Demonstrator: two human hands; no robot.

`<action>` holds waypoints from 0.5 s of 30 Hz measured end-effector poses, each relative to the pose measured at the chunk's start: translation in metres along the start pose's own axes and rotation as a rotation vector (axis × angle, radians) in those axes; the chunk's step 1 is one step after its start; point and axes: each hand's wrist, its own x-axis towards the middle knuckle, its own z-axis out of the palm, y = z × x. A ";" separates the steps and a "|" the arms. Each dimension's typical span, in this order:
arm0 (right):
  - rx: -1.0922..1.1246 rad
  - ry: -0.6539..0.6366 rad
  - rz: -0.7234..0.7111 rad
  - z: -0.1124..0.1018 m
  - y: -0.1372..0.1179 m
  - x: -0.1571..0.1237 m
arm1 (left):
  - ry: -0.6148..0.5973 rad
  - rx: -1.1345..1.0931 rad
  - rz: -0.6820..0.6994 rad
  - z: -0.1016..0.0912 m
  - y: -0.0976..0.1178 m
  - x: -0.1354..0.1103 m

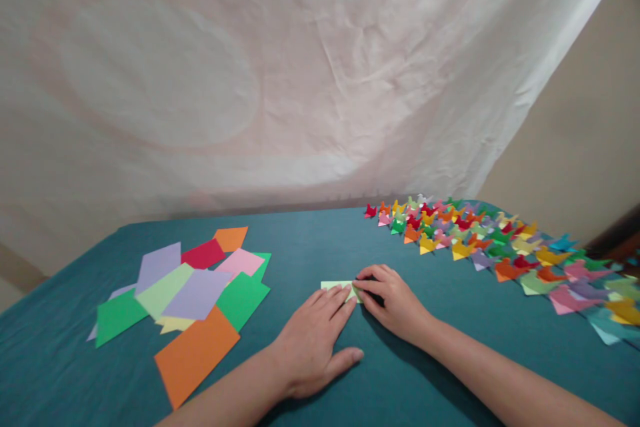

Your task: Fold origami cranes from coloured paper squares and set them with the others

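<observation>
Pale green paper (331,284), a narrow rectangle; lies crosswise on teal cloth (310,240); near edge partly hidden.

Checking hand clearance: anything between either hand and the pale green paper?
Nothing visible: the left hand lies on the pale green paper, the right hand touches its right end. Loose paper sheets lie off left, folded paper birds off right.

An indoor papercraft corner is being suggested: beyond the hands (316,339), a beige wall (575,127) is being partly screened by whitish sheeting (310,80); on teal cloth (310,240), coloured papers (195,293) are being kept at their left, origami birds (505,271) at right.
</observation>
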 end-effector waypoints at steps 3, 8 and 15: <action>-0.005 -0.004 0.009 0.000 -0.001 0.000 | 0.006 -0.005 0.002 0.000 0.000 0.000; -0.012 0.000 0.007 0.001 0.000 -0.001 | 0.028 -0.017 0.008 -0.001 0.000 0.000; -0.025 -0.002 0.003 0.000 0.000 0.000 | 0.042 -0.029 -0.035 0.001 -0.003 0.000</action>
